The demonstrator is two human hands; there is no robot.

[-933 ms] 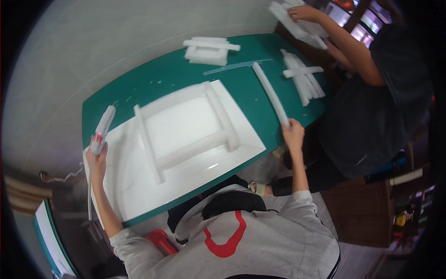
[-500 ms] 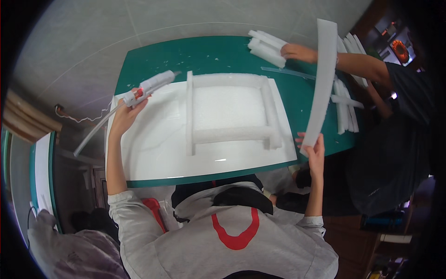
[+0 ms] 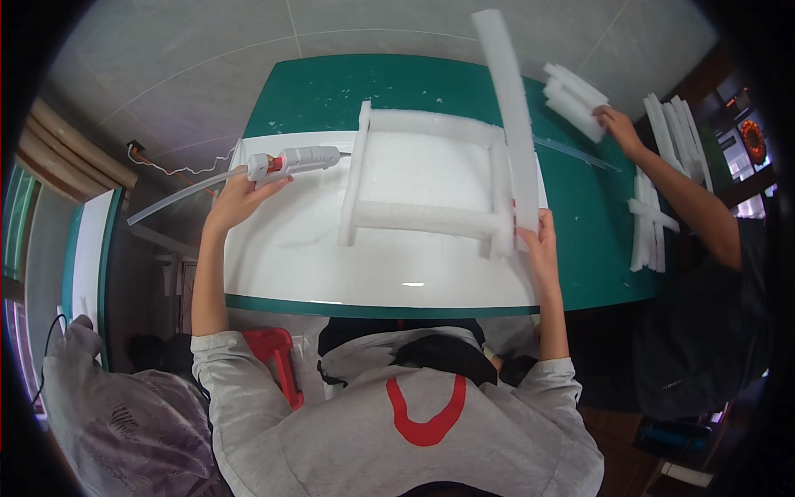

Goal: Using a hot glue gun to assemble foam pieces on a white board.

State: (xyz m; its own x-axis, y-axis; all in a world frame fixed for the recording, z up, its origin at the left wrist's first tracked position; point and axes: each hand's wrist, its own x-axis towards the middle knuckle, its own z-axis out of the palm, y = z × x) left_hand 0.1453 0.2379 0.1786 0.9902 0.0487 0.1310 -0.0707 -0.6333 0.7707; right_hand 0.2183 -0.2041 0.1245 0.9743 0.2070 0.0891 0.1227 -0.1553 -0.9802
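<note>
My left hand point(image 3: 247, 195) is closed round a white and grey hot glue gun point(image 3: 305, 159). A long clear glue stick point(image 3: 170, 201) runs out of its back end, and the nozzle points right, close to the left side of a white foam frame point(image 3: 431, 219). That frame lies on the white board, strips raised along its edges around a flat foam base. In my right hand point(image 3: 537, 242) is the lower end of a long white foam strip point(image 3: 510, 99). The strip rises away from me beside the frame's right side; whether they touch I cannot tell.
A co-worker's hand point(image 3: 617, 128) holds a bundle of foam strips point(image 3: 573, 98) at the back right. More foam strips point(image 3: 648, 236) lie on the green table point(image 3: 414, 81). A clear glue stick point(image 3: 580, 154) rests near them. A white cord point(image 3: 178, 170) runs to the wall on the left.
The foam strip in my right hand has moved left to the frame's right side. The glue gun has levelled out, its nozzle nearer the frame. The co-worker's bundle appears lifted.
</note>
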